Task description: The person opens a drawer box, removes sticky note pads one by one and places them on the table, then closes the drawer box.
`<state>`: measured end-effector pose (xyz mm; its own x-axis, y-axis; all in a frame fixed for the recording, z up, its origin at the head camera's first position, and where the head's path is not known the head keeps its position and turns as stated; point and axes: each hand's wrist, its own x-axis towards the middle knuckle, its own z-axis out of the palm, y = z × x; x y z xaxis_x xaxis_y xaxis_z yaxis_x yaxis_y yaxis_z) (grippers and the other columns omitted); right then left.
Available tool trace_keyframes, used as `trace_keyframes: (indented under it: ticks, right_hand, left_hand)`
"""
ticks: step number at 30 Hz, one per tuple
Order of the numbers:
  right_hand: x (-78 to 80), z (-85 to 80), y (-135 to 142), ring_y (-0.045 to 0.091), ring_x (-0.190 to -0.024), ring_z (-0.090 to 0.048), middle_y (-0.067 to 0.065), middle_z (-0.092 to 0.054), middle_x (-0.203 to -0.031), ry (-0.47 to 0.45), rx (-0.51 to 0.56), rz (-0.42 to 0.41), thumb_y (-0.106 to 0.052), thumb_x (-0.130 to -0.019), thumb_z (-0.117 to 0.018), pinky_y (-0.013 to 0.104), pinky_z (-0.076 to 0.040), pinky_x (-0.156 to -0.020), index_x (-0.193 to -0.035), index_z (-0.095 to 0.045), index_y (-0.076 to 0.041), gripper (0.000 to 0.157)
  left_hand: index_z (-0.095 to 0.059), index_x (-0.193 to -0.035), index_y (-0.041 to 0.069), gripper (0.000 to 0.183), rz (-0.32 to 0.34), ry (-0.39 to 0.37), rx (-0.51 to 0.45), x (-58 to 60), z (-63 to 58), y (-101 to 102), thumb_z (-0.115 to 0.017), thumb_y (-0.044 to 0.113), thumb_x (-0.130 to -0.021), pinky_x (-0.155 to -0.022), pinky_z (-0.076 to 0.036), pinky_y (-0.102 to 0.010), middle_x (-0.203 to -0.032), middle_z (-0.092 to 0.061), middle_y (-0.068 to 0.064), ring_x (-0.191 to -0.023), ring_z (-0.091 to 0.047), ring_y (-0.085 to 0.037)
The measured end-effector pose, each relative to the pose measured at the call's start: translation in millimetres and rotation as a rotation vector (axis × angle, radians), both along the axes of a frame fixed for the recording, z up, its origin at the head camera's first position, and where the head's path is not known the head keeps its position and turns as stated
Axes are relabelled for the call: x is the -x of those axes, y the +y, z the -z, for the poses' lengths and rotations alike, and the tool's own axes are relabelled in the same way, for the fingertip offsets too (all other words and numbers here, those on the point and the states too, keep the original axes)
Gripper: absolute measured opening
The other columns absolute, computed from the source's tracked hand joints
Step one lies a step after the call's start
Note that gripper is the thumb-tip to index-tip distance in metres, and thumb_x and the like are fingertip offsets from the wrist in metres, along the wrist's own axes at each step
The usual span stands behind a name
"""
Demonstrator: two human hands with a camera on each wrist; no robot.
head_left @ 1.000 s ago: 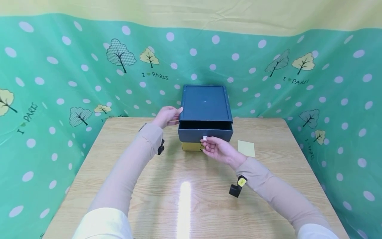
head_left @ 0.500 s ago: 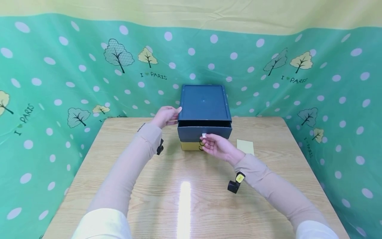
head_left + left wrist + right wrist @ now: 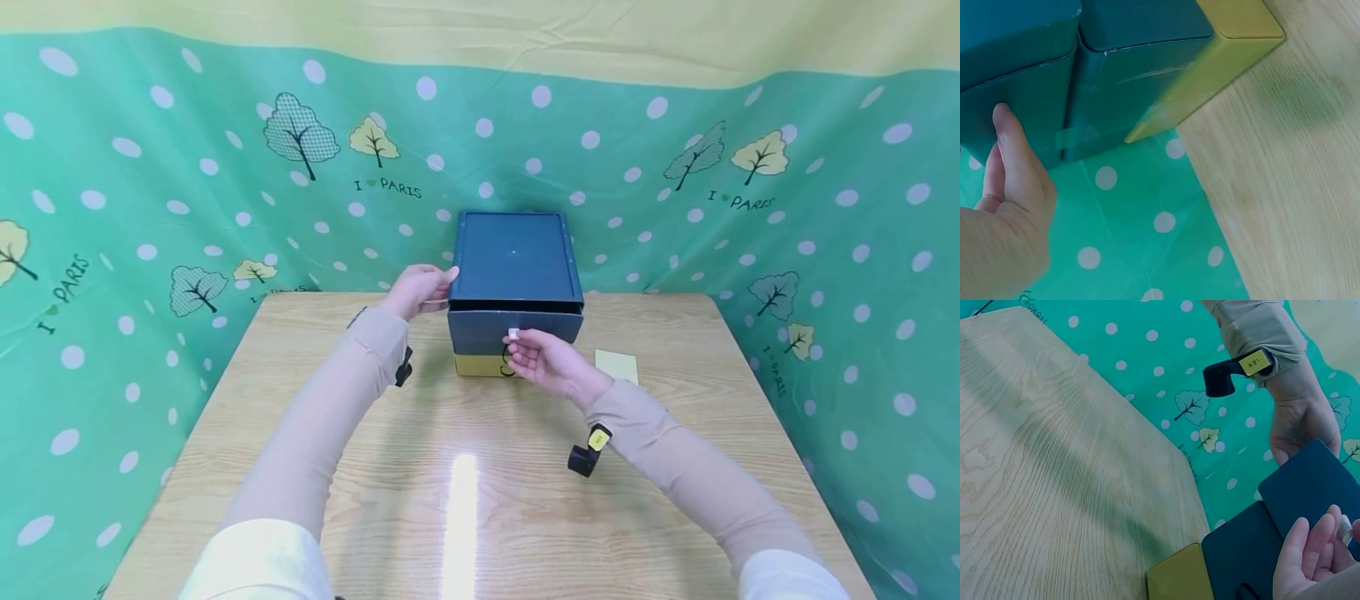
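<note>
A person seated at a wooden table [image 3: 300, 467] works a dark blue drawer box [image 3: 516, 254] that stands at the far middle of the tabletop, stacked on a yellow box [image 3: 477, 365] whose front peeks out beneath it. The right hand [image 3: 546, 360] is at the near face of the blue box's drawer [image 3: 480, 332], its thumb and fingers pinching the small white knob [image 3: 513, 334] at the drawer's front; the drawer shows only a thin dark gap below the lid edge. In the right wrist view the fingers [image 3: 1310, 550] curl close against the dark drawer front, the knob [image 3: 1345, 529] just visible at their tips. The left hand [image 3: 420, 290] rests against the box's left side, fingers laid straight along the wall and gripping nothing; the left wrist view shows its thumb [image 3: 1013, 144] flat against the blue side panel, with the yellow box's corner [image 3: 1210, 69] jutting out under it. A pale yellow sticky note [image 3: 617, 367] lies flat on the table just right of the boxes, apart from them. Small black wrist cameras [image 3: 586, 454] hang from both beige sleeves. A green, polka-dotted cloth [image 3: 150, 208] printed with trees surrounds the table on the left, far and right sides.
</note>
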<state>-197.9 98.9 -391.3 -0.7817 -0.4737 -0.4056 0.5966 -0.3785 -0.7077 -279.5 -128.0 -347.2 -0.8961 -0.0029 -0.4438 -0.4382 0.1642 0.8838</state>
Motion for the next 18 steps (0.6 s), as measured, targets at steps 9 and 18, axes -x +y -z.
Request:
trace_keyframes:
  ticks: [9, 18]
  right_hand:
    - [2.3, -1.1, -1.7, 0.007, -0.075, -0.059, -0.001, -0.064, -0.079, 0.006, -0.039, 0.027, -0.013, -0.101, -0.04, 0.021, -0.052, -0.082, -0.09, -0.062, -0.008, 0.026]
    - [5.1, -0.3, -2.3, 0.008, -0.077, -0.062, -0.001, -0.066, -0.08, 0.024, -0.057, 0.029, -0.012, -0.101, -0.039, 0.022, -0.053, -0.085, -0.087, -0.064, -0.01, 0.029]
  left_hand:
    - [-0.054, -0.12, 0.002, 0.037, -0.007, -0.007, 0.015, 0.0, 1.4, 0.5, -0.059, 0.029, -0.094, -0.094, -0.052, -0.034, -0.103, -0.06, -0.006, -0.095, -0.061, -0.017]
    - [-0.054, -0.121, 0.003, 0.038, -0.007, -0.01, 0.022, 0.0, -0.6, 1.4, -0.059, 0.029, -0.094, -0.093, -0.052, -0.033, -0.101, -0.061, -0.005, -0.089, -0.061, -0.015]
